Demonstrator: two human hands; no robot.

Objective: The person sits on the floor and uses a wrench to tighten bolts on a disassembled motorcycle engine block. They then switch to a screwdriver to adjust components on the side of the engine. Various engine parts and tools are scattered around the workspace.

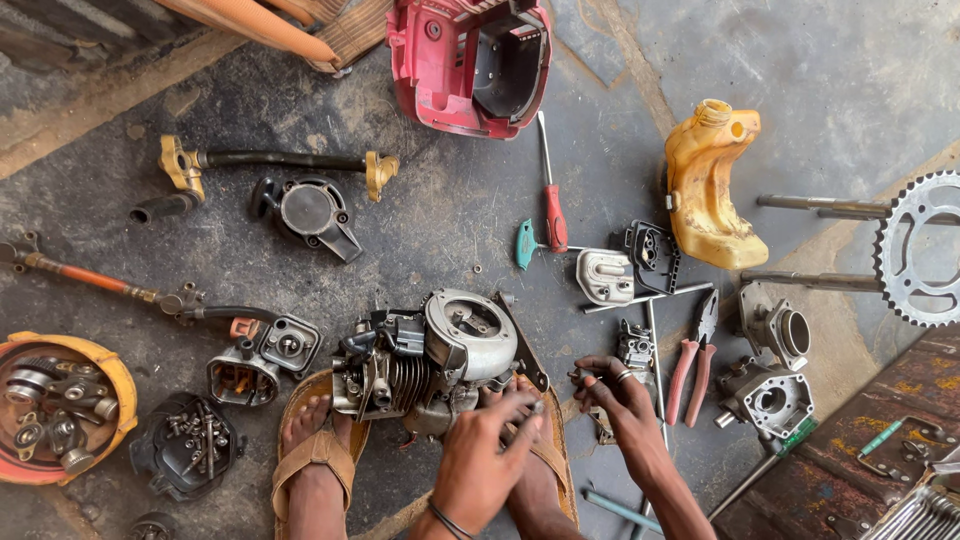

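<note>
No packages, labels, signs or screens in view (only loose engine parts and tools)

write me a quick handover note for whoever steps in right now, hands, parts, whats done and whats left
Left hand: fingers on the lower right side of the small engine, which lies on the floor between the two sandalled feet.
Right hand: beside the engine, fingertips pinching a small part too small to identify; ring on one finger.
Within reach: pliers with red handles, red-handled screwdriver, black tray of screws.
Done: the red housing, yellow fuel tank and recoil starter cover lie loose on the floor, apart from the engine.
Left: the engine block is in one piece, flywheel side up.
</note>
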